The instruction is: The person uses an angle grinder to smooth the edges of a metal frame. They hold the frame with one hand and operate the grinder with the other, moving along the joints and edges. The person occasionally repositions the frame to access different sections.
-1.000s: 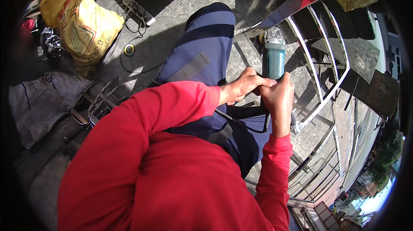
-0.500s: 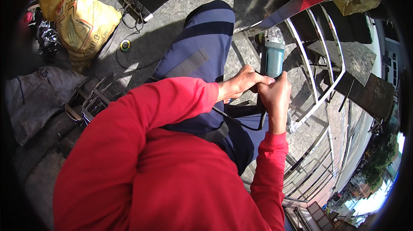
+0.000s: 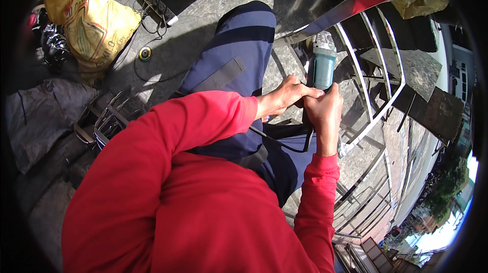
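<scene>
A teal angle grinder point(image 3: 324, 69) with a silver head points away from me, beside a shiny metal frame point(image 3: 362, 72). My right hand point(image 3: 325, 109) is wrapped round the grinder's rear end. From the left, my left hand point(image 3: 288, 93) closes on the same end, its thumb meeting the right hand. The hands hide most of the grinder's handle. A dark cord point(image 3: 284, 146) loops below my hands across my trouser leg. The grinder's disc cannot be made out.
A yellow printed sack point(image 3: 99, 29), a power strip point(image 3: 157, 7) with cables and a small round disc point(image 3: 145, 53) are on the floor at the left. A grey sack point(image 3: 43, 115) sits nearer. Grey sheet pieces point(image 3: 412, 72) lie right of the frame.
The whole view has shifted very slightly. Both hands keep the same grip on the angle grinder, which stays beside the frame.
</scene>
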`<control>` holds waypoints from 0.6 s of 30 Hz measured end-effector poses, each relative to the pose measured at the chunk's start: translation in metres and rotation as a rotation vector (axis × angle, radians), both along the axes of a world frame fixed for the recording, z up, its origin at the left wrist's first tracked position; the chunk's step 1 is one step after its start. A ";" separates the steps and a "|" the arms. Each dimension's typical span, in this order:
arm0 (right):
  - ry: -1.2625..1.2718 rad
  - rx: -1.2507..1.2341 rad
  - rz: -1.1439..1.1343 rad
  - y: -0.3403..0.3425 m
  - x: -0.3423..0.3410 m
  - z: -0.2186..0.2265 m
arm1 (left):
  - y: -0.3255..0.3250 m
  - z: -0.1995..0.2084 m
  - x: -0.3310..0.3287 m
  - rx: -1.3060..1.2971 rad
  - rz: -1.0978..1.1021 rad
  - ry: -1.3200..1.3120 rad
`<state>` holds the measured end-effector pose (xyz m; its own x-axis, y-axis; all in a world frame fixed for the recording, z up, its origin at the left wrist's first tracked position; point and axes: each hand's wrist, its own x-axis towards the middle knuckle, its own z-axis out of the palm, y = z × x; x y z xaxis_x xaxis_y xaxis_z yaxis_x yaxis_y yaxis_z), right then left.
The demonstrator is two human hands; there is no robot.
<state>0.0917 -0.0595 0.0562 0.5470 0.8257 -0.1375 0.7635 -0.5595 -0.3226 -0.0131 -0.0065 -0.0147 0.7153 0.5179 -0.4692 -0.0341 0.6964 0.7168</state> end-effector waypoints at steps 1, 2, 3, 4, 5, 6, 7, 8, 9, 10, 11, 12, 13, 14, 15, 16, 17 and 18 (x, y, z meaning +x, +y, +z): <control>-0.001 0.001 0.003 -0.001 0.000 0.000 | 0.000 0.002 0.000 -0.017 0.005 -0.038; 0.001 -0.001 0.002 0.000 -0.001 0.000 | -0.001 0.004 -0.002 -0.010 0.025 -0.100; 0.010 -0.015 0.019 -0.002 -0.001 0.002 | -0.003 0.008 -0.005 -0.004 0.048 -0.126; 0.020 -0.016 0.011 -0.002 -0.001 0.002 | -0.004 0.012 -0.007 0.001 0.068 -0.153; 0.022 -0.016 0.005 -0.004 -0.001 0.002 | -0.003 0.014 -0.010 -0.027 0.020 -0.129; 0.016 -0.002 0.008 -0.005 -0.002 0.003 | -0.003 0.017 -0.011 -0.025 0.001 -0.109; 0.022 -0.021 0.001 -0.008 -0.002 0.003 | -0.002 0.018 -0.012 -0.024 -0.016 -0.088; 0.022 -0.023 0.003 -0.009 -0.003 0.003 | -0.002 0.019 -0.012 -0.034 -0.024 -0.090; 0.023 -0.020 0.003 -0.009 -0.002 0.003 | -0.003 0.018 -0.013 -0.041 -0.017 -0.080; 0.022 -0.002 0.015 -0.009 -0.002 0.003 | -0.004 0.016 -0.012 -0.037 -0.017 -0.111; 0.052 -0.003 0.002 -0.011 -0.003 0.003 | -0.006 0.014 -0.011 -0.028 -0.001 -0.132; 0.049 -0.001 -0.010 -0.011 -0.003 0.003 | -0.009 0.010 -0.010 -0.025 0.006 -0.158; 0.046 -0.006 -0.021 -0.011 -0.003 0.002 | -0.008 0.005 -0.008 -0.057 -0.031 -0.136; 0.039 -0.001 -0.025 -0.012 -0.003 0.002 | -0.010 0.001 -0.005 -0.053 -0.016 -0.159; 0.065 0.020 -0.037 -0.012 -0.005 0.002 | -0.012 -0.002 -0.004 -0.055 -0.008 -0.166; 0.072 0.011 -0.042 -0.013 -0.006 0.002 | -0.012 -0.005 -0.003 -0.055 0.001 -0.172; 0.078 0.006 -0.046 -0.015 -0.007 0.003 | -0.015 -0.005 -0.002 -0.061 0.020 -0.185; 0.085 0.001 -0.051 -0.015 -0.008 0.004 | -0.016 -0.004 -0.002 -0.074 0.020 -0.176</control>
